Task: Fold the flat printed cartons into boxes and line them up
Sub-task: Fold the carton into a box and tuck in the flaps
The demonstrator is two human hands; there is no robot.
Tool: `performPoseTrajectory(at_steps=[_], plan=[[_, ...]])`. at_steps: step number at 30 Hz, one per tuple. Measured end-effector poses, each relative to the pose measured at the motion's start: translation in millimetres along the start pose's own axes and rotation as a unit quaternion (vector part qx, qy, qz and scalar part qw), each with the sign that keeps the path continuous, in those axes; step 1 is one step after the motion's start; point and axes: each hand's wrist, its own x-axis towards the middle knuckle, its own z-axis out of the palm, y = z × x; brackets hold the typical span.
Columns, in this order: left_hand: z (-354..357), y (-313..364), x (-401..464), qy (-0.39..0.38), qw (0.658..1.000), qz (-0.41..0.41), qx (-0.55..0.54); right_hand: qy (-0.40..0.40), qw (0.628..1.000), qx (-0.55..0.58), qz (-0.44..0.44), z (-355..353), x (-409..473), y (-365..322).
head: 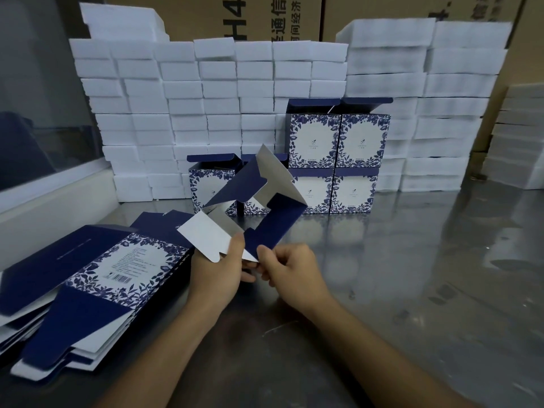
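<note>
Half-opened carton (259,201) pinched by left hand (219,272) and right hand (290,272), both clamped on flaps. Flat stack (88,278) at table (412,275) left edge; folded boxes (338,160) at back edge.

Head cam looks fwd/down, close over steel table (412,260).

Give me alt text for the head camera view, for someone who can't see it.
Both hands, left hand and right hand, hold a half-opened blue carton above a steel table. Flat cartons lie stacked at left; six folded boxes stand against a white foam block wall behind.
</note>
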Motion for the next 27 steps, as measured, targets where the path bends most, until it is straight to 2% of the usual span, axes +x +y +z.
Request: performPoseTrajectory(at_steps=[2, 8, 16, 22, 27], plan=[[-1, 1, 0, -0.003, 1.0, -0.001, 0.017, 0.019, 1.0, 0.017, -0.001, 0, 1, 1], [-2, 6, -2, -0.017, 0.999, 0.018, 0.047, 0.14, 0.99, 0.03, -0.001, -8, 7, 5], [-3, 6, -4, -0.034, 0.998, 0.029, 0.049, 0.151, 0.988, 0.031, -0.003, -12, 9, 9], [-5, 6, -1, -0.019, 0.999, 0.03, 0.033, 0.227, 0.973, 0.03, 0.026, -24, 13, 14], [-5, 4, 0, -0.025, 0.998, 0.047, 0.046, 0.207, 0.977, 0.023, 0.045, -28, 15, 17]])
